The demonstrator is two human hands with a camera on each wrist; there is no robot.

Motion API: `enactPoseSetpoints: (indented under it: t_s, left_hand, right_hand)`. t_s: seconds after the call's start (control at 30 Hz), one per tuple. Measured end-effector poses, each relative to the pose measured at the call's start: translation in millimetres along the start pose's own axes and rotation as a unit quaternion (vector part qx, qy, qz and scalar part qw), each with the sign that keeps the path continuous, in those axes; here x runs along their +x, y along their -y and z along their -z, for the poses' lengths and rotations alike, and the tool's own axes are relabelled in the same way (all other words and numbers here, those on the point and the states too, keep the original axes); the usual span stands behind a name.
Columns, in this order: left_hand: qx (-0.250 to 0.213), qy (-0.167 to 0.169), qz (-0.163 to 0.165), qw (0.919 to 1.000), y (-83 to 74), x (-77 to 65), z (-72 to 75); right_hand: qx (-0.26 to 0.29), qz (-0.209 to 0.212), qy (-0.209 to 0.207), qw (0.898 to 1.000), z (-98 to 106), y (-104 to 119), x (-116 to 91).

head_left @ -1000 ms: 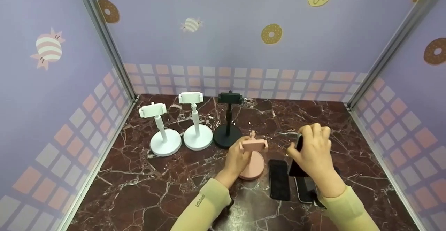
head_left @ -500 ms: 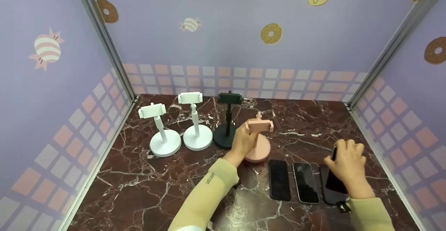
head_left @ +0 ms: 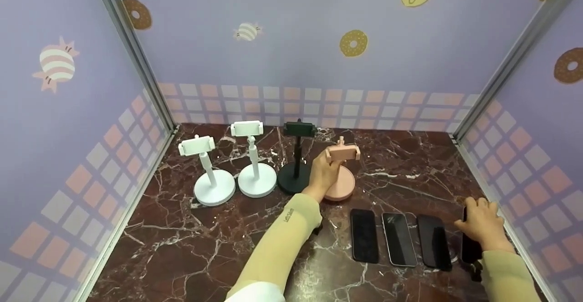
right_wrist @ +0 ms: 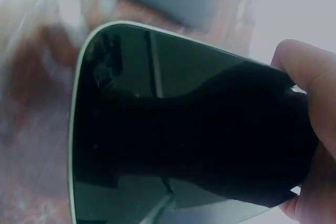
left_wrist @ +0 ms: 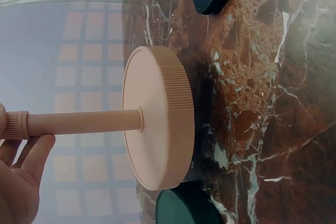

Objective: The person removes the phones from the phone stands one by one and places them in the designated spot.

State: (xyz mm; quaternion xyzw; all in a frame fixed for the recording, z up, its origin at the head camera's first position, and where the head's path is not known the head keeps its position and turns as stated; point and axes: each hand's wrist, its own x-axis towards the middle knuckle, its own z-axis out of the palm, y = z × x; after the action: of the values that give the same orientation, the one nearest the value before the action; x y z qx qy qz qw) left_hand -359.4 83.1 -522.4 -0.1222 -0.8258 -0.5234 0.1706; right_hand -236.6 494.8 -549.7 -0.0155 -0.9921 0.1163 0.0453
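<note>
My left hand grips the upper post of a pink phone stand, just right of the black phone stand. In the left wrist view the fingers curl round the ribbed collar of the stand's post, above its round base. I cannot tell whether that base touches the table. At the right side, my right hand holds a smartphone by one end between thumb and fingers, its dark glass facing the right wrist camera. In the head view the hand hides part of this phone.
Two white phone stands, the leftmost one and another, stand left of the black one. Three phones lie side by side on the marbled table: one, a second and a third. Patterned panels enclose the back and sides.
My left hand has moved the pink stand away from me, up beside the black stand. My right hand has carried its phone rightward, past the other phones, and lower toward the table.
</note>
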Motion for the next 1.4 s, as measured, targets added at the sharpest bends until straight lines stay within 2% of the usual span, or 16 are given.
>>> enactPoseSetpoints:
  t_s: [0.17,0.3,0.53,0.67,0.8,0.9,1.1,1.3,1.4]
  left_hand:
    - [-0.005,-0.001,0.011,0.9999,2.2,4.2,-5.1]
    - [0.010,0.001,0.010,0.9999,3.9,6.5,-9.7]
    - [0.023,0.010,0.005,0.9997,9.2,8.3,-16.1]
    - [0.018,0.018,0.004,0.9997,12.1,6.9,-18.3]
    - [0.013,0.013,0.005,0.9998,11.9,7.3,-19.6]
    - [0.020,0.006,0.001,0.9998,10.9,8.3,-20.4]
    - [0.025,0.002,0.004,0.9997,10.7,9.5,-21.0]
    - [0.034,0.009,0.015,0.9993,11.4,8.5,-19.8]
    - [0.037,0.012,0.022,0.9990,11.6,8.3,-19.3]
  right_hand:
    - [-0.002,0.004,0.048,0.999,-8,-19,5]
    - [-0.003,0.004,0.083,0.997,-13,-26,9]
    - [0.016,0.007,0.116,0.993,-21,-31,12]
    - [0.041,0.015,0.097,0.994,-31,-35,11]
    - [0.056,0.033,0.062,0.996,-38,-38,10]
    - [0.062,0.037,0.055,0.996,-39,-38,9]
    - [0.077,0.026,0.047,0.996,-42,-38,3]
    - [0.099,0.016,0.016,0.995,-48,-41,-2]
    - [0.102,0.011,0.017,0.995,-50,-42,-4]
